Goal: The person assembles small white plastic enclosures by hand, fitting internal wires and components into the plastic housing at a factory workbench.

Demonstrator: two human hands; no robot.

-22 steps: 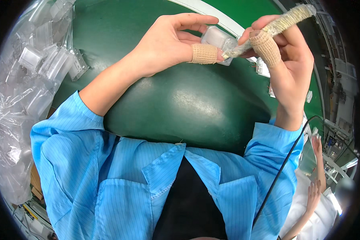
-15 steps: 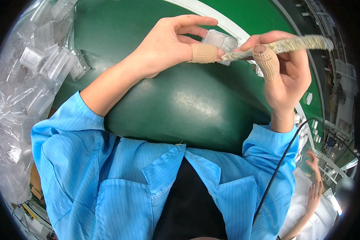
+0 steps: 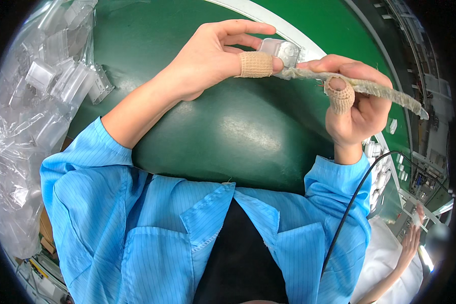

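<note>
A clear plastic housing (image 3: 279, 49) is pinched in my left hand (image 3: 220, 58), between the thumb and the fingers behind it. Tan knitted covers wrap both my thumbs. My right hand (image 3: 357, 99) is closed around a long, thin, pale yellowish strip (image 3: 382, 90) with a fuzzy look; its exact kind is unclear. One end of the strip meets the lower edge of the housing, while the other droops past my right fingers. Over the far edge of the green table (image 3: 238, 131), both hands are held close together.
To the left, a large clear plastic bag (image 3: 20, 137) bulges with several clear plastic housings (image 3: 71, 81). White parts (image 3: 380, 175) lie beyond my right sleeve. A black cable (image 3: 347, 218) runs across that sleeve. At lower right, another person's hand (image 3: 409, 243) is visible.
My right hand has lowered slightly, and the strip's free end has swung downward. The housing in my left hand has tilted a little. The other person's hands have shifted.
</note>
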